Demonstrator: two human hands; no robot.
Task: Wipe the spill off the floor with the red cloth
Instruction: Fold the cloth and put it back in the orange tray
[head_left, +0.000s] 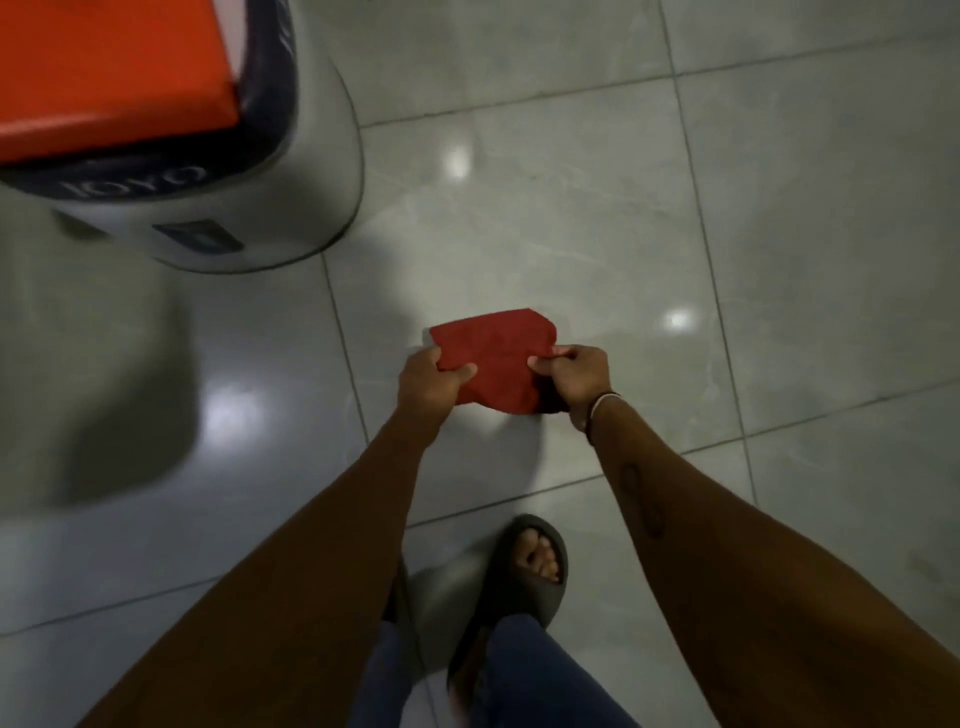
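I hold a red cloth in front of me, above the grey tiled floor. My left hand grips its left edge and my right hand pinches its right edge, so the cloth is spread between them. It looks folded or bunched. I cannot make out a spill on the shiny tiles; only light reflections show.
A grey bin with an orange lid stands at the upper left. My foot in a dark sandal and blue trouser legs are below the cloth. Open floor stretches to the right and ahead.
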